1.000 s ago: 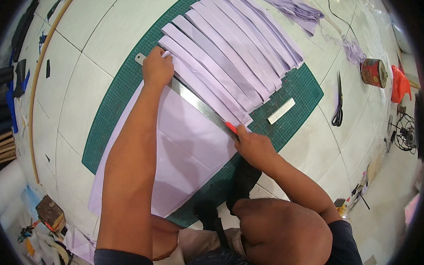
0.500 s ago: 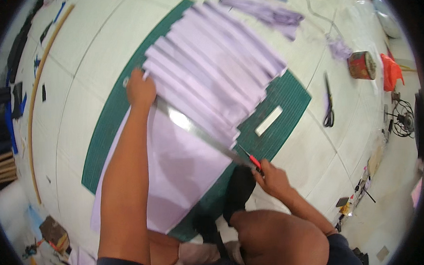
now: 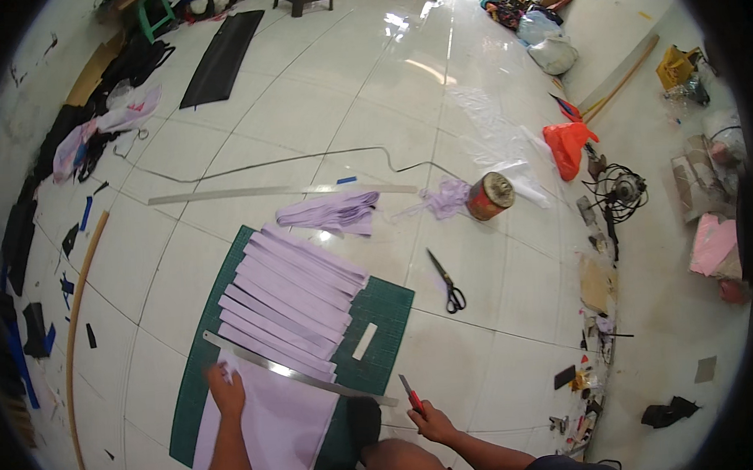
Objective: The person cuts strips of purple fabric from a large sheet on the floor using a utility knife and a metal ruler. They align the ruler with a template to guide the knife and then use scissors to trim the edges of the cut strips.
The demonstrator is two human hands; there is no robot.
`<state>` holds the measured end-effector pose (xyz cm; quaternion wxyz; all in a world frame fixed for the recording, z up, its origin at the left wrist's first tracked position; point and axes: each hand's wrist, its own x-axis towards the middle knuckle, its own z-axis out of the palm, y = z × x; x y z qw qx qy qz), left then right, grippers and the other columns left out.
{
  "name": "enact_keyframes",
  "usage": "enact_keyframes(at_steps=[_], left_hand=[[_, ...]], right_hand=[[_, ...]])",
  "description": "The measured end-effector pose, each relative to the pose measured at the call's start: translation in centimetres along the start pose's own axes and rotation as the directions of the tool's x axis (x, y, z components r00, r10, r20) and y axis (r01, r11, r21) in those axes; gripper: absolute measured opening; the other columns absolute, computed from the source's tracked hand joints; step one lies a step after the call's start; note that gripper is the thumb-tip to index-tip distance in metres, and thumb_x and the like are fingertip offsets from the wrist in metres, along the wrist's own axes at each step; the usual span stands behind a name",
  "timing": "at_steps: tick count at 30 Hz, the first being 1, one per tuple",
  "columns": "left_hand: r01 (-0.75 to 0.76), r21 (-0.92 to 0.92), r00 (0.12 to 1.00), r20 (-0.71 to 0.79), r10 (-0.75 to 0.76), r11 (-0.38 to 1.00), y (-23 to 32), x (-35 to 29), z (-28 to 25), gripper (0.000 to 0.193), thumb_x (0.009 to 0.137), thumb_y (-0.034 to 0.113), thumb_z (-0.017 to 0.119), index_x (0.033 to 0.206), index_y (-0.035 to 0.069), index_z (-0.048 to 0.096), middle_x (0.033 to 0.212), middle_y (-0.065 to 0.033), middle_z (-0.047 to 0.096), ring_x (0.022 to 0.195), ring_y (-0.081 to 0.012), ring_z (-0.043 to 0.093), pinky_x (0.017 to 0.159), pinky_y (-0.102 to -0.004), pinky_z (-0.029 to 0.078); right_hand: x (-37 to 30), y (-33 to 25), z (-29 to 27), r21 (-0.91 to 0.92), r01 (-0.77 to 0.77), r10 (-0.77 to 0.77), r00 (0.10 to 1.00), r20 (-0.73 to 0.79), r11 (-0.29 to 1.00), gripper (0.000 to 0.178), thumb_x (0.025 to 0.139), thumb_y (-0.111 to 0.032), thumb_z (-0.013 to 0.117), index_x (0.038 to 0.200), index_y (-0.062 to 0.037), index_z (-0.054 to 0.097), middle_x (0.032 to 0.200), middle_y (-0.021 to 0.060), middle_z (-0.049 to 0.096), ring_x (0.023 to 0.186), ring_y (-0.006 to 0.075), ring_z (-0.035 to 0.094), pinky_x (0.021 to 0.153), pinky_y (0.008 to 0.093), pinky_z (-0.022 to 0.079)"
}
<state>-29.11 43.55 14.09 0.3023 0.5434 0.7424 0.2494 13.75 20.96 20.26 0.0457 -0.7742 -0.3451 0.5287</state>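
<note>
My right hand grips a red utility knife, its blade pointing up and away from me, beside the ruler's near end. My left hand, slightly blurred, is over the left edge of a lilac fabric sheet, fingers apart, just below the metal ruler. That ruler lies slantwise between the sheet and a row of overlapping lilac fabric strips. Under all of this is a green cutting mat. My dark-covered foot is at the ruler's right end.
A small white bar lies on the mat. Black scissors, a rusty tin, bundled lilac strips and a second long ruler are on the tiled floor. A wooden stick lies at left.
The view has tilted up, showing more floor. My left hand has come off the ruler onto the sheet. The knife in my right hand has moved away from the ruler's edge.
</note>
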Motion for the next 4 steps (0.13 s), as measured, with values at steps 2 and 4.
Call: enact_keyframes(at_steps=[2,4], left_hand=[[-0.017,0.231,0.989,0.144,-0.017,0.973,-1.7,-6.0,-3.6,0.035,0.085,0.01,0.067,0.118,0.002,0.058,0.116,-0.0197,0.056,0.107,-0.0336,0.059,0.09,-0.0425,0.049],[0.157,0.321,0.888,0.369,-0.276,0.934,2.4,-8.5,-7.6,0.044,0.084,0.016,0.071,0.124,0.003,0.058,0.129,-0.0209,0.055,0.119,-0.0334,0.055,0.101,-0.0441,0.045]], right_hand=[[-4.1,2.3,-2.3,-0.059,-0.035,0.034,0.999,-0.019,0.998,0.048,0.099,-0.045,0.058,0.117,-0.0023,0.048,0.084,0.0145,0.066,0.066,0.0237,0.069,0.064,0.0389,0.056],[-8.6,6.1,-4.6,-0.048,-0.119,0.118,0.993,-0.025,0.992,0.05,0.098,-0.047,0.06,0.122,-0.005,0.047,0.086,0.0146,0.068,0.067,0.0252,0.071,0.066,0.04,0.058]])
